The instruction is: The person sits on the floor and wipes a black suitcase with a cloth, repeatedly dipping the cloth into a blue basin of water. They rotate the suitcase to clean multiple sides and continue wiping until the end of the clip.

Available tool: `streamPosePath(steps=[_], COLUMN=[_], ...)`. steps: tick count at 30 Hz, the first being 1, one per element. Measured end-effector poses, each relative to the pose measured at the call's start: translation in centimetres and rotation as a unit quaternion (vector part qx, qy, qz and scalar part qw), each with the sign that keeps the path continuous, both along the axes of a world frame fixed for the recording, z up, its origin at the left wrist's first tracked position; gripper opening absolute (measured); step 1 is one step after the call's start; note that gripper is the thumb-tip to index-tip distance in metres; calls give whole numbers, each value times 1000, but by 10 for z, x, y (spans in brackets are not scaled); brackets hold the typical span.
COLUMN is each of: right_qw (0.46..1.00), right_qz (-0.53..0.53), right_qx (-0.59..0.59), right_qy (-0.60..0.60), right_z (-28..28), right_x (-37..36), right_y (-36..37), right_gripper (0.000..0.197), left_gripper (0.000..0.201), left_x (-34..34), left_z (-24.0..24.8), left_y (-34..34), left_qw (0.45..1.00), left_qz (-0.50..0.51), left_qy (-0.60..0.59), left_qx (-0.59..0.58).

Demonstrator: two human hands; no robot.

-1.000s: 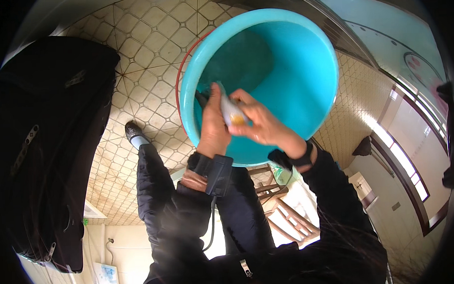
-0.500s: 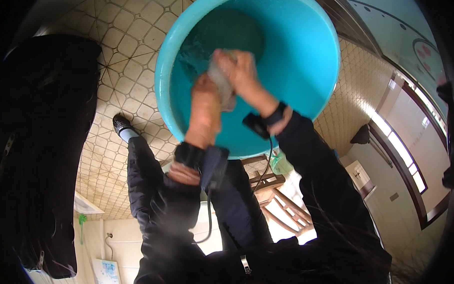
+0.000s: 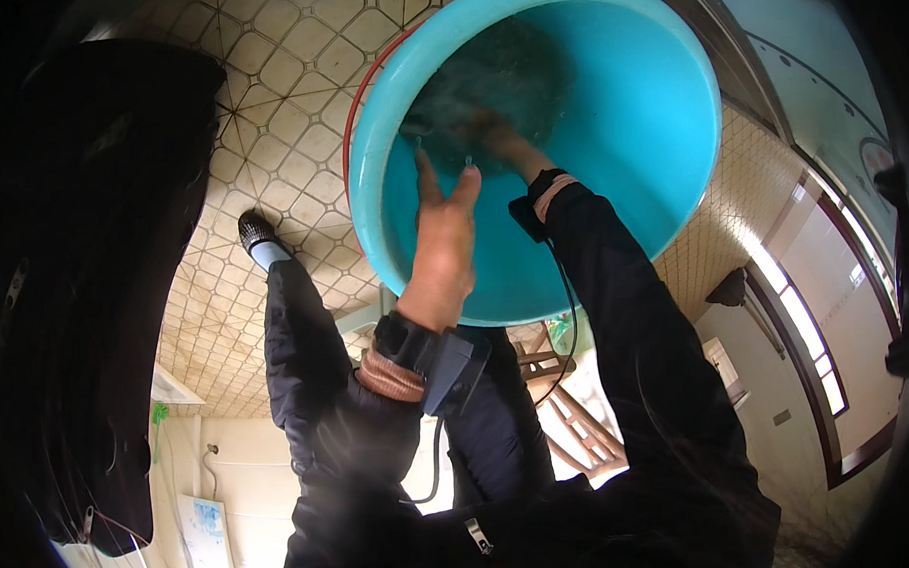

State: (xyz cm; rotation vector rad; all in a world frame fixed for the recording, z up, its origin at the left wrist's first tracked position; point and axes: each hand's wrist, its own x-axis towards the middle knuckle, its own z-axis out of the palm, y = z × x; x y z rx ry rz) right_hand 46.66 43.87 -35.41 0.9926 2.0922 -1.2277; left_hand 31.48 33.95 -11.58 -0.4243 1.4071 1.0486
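Note:
A large turquoise basin (image 3: 631, 168) has dark, cloudy water (image 3: 507, 67) in its far part. My left hand (image 3: 443, 229) is over the near left side of the basin, thumb and forefinger apart and dripping, with nothing seen between them. My right hand (image 3: 500, 140) reaches down into the water. Its fingers are blurred and hidden there, so what they hold, if anything, does not show. The pale grey cloth seen earlier cannot be made out now. A black strapped device (image 3: 447, 364) is on my left wrist, another (image 3: 527, 219) on my right, each with a cable.
Beige tiles (image 3: 304, 119) surround the basin, and a red rim or hoop (image 3: 349, 137) shows behind its left edge. A wooden stool (image 3: 580, 425) stands beyond my legs. Dark fabric with zips (image 3: 105, 296) fills the left side. A patterned pale panel (image 3: 797, 52) borders the right.
Half a second ago both hands squeezed a pale grey cloth together above the basin. Now they are apart: the right has gone down into the water, and the left has opened.

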Motion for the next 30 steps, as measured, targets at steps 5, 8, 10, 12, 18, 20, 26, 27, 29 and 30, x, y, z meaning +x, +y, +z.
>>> streamPosePath(steps=[5, 8, 10, 12, 18, 20, 26, 27, 29, 30], right_qw=[912, 948, 936, 910, 618, 555, 654, 683, 732, 755], right_qz=[-257, -115, -55, -123, -572, -572, -525, -542, -534, -525], right_qx=[-284, -225, -130, -123, -409, -458, -332, -302, -261, -244], right_qy=[146, 195, 323, 376, 352, 394, 432, 384, 332, 306], right_z=[171, 269, 291, 298, 289, 299, 349, 363, 384, 392], right_x=[-44, -32, -26, -19, -18, -19, -24, -22, -25, -27], right_y=[-28, -20, -7, -5, -27, -29, -2, 1, 9, 13], right_gripper=[27, 28, 37, 50, 92, 64, 15, 11, 11, 12], left_gripper=[50, 26, 28, 25, 31, 53, 90, 86, 75, 69], left_x=[-19, -15, -7, 4, 16, 7, -7, -6, -3, -2], left_z=[-4, 0, 12, 30, 103, 122, 150, 152, 157, 160], left_y=[2, 1, -2, -1, 26, 30, 38, 40, 45, 47], left_qw=[991, 976, 977, 980, 948, 953, 936, 923, 891, 870], left_qz=[57, 137, 99, 130, 142, 93, -254, -282, -369, -423], left_qy=[-90, -157, -181, -150, -285, -288, -135, -119, -78, -51], left_qx=[-80, -63, -54, -17, -13, 2, 205, 233, 255, 249])
